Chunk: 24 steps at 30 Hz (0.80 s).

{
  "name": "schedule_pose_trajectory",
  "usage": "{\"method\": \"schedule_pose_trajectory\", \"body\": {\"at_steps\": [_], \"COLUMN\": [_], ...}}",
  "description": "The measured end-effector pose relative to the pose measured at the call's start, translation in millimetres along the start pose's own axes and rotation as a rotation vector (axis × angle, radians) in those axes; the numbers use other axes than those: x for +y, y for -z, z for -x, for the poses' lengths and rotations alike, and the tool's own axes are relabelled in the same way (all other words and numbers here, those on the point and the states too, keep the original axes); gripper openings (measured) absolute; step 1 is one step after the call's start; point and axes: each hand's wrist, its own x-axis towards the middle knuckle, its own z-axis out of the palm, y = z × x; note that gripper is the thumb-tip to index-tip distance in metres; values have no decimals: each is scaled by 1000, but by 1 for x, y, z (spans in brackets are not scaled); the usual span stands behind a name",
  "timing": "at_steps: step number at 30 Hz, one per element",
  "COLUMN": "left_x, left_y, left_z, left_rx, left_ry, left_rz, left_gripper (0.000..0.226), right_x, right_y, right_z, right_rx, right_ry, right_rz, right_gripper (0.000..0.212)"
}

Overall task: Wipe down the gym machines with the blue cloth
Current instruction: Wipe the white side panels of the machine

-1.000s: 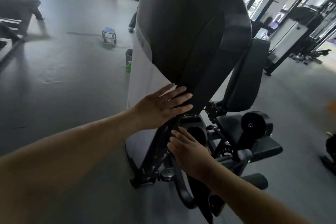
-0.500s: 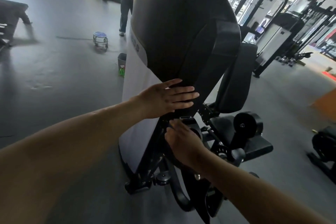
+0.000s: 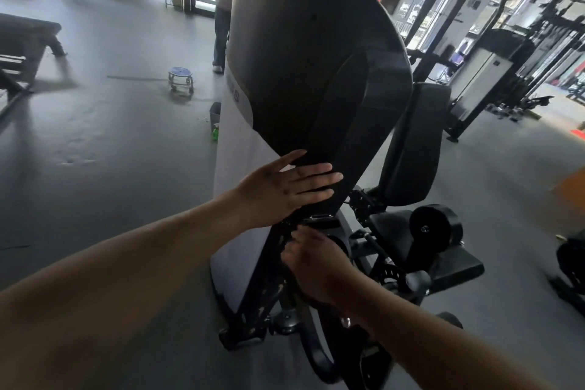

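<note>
One tall gym machine [image 3: 300, 73] fills the view, its black shroud [image 3: 316, 111] rising over a white side panel [image 3: 240, 149]. More machines [image 3: 474, 51] stand well apart behind it. The left hand [image 3: 278, 190] lies flat on the shroud's lower edge, fingers [image 3: 316, 175] straight and slightly spread, holding nothing. The right hand [image 3: 316, 266] is just below at the dark frame, its back to the camera; whether its fingers curl round anything I cannot tell. A green spray bottle [image 3: 216, 133] stands on the floor. The blue cloth shows nowhere; it may be hidden under the right palm. No wiped patch is visible, so most of the wiping appears left to do.
</note>
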Motion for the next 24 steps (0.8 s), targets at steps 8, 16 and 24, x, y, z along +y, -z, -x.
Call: {"method": "schedule_pose_trajectory", "body": {"at_steps": [8, 16, 24], "left_x": [55, 157, 191], "left_y": [0, -12, -15], "left_z": [32, 34, 0], "left_rx": [-16, 36, -77], "left_ry": [365, 810, 866], "left_rz": [321, 618, 559], "left_gripper": [54, 59, 49], "right_x": [16, 65, 93], "right_y": [-31, -25, -63], "right_z": [25, 46, 96], "right_rx": [393, 330, 310], "right_ry": [-48, -184, -51], "right_rz": [-323, -676, -897], "right_gripper": [36, 65, 68]}}
